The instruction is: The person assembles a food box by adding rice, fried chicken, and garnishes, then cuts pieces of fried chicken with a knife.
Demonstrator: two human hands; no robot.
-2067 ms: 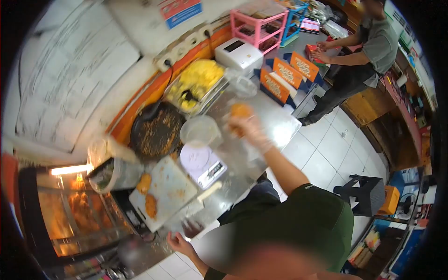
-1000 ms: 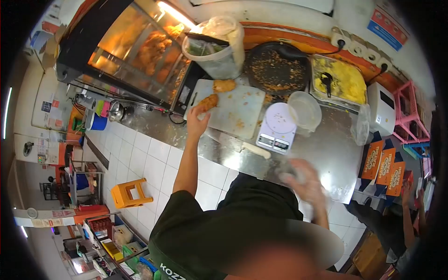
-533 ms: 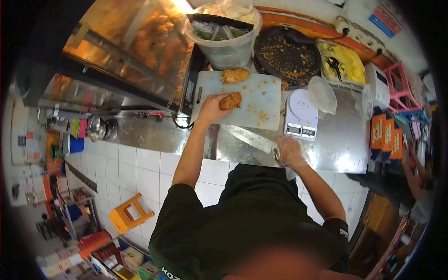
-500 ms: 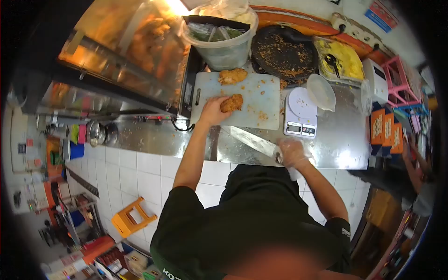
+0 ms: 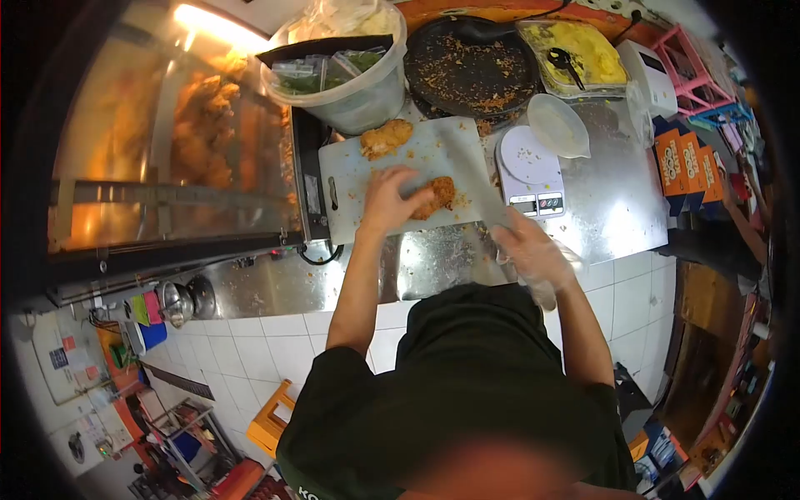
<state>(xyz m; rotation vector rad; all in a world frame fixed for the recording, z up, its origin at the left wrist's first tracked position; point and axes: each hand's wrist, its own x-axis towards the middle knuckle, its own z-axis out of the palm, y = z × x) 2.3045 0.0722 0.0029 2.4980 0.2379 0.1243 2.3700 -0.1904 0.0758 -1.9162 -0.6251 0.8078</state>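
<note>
On the white cutting board lies a piece of fried chicken, golden brown and crumbed. My left hand is open at its left side, fingers spread and thumb tip right at the crust. A second fried chicken piece rests near the board's back edge. My right hand, in a clear plastic glove, is closed round the handle of a large knife. Smeared by motion, its broad blade points away from me over the right part of the board. Crumbs are scattered about the board.
To the right stand a kitchen scale and a clear plastic bowl. Behind are a crumb-covered black pan, a tub of yellow food and a white bucket. A lit glass cabinet borders the left side.
My right hand has raised the knife from the counter's front edge and swung its blade over the board. My left hand has let go of the chicken, which now lies farther right.
</note>
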